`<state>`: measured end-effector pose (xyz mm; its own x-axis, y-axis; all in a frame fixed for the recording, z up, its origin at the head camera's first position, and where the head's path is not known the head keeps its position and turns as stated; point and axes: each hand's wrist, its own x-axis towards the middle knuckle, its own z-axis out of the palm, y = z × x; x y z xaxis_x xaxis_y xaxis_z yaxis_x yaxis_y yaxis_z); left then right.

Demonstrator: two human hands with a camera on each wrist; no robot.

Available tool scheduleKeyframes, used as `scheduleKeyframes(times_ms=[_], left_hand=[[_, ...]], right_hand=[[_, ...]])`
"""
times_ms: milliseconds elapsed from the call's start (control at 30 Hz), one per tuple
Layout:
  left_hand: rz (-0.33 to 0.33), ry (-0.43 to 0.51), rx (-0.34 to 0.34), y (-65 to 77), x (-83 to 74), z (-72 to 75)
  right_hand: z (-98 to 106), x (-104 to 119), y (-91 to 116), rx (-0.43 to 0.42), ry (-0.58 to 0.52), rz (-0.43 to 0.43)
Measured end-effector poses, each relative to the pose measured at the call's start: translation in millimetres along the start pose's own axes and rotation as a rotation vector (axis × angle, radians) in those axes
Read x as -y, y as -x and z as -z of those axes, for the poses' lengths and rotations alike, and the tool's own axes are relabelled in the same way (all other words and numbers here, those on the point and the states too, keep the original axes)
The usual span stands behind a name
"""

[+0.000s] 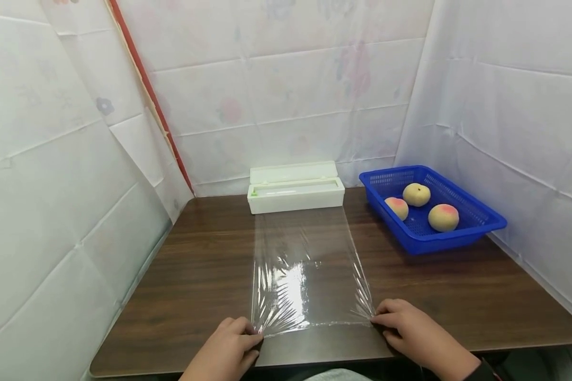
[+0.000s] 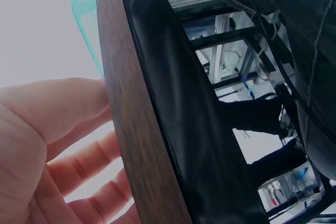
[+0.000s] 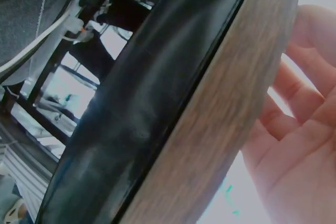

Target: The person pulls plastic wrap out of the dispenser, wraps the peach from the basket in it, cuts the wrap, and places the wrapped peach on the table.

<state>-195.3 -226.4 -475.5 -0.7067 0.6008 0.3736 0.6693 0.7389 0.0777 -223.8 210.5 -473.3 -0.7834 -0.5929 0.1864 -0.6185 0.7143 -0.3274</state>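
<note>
Head view: over the brown table (image 1: 195, 280), clear plastic wrap (image 1: 333, 286) runs lengthwise from the far white box (image 1: 297, 202) toward the near edge, left hand (image 1: 226, 346) and right hand (image 1: 412, 330) equally close, each pinching a near corner, its sheet glossy, fine creases fanning from both grips.

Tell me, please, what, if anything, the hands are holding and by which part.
Clear plastic film, pinched at its two near corners: the left corner by the left hand, the right corner by the right hand.
</note>
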Motion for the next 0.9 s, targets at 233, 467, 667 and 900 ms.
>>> scheduleKeyframes(times_ms=[233,467,667,900], left_hand=[[0.0,0.021,0.028,4.4,1.5,5.0],[0.068,0.068,0.049,0.6,-3.1,8.0],[0.1,0.077,0.068,-0.1,-3.9,8.4],[0.117,0.097,0.042,0.7,-2.6,7.3]], right_hand=[[-1.2,0.7,2.3,-0.041,0.009,0.052],[-0.5,1.9,2.1,0.0,-0.01,0.013],[-0.9,4.1,2.5,0.022,-0.019,-0.015],[0.0,2.5,5.1,0.022,-0.055,-0.02]])
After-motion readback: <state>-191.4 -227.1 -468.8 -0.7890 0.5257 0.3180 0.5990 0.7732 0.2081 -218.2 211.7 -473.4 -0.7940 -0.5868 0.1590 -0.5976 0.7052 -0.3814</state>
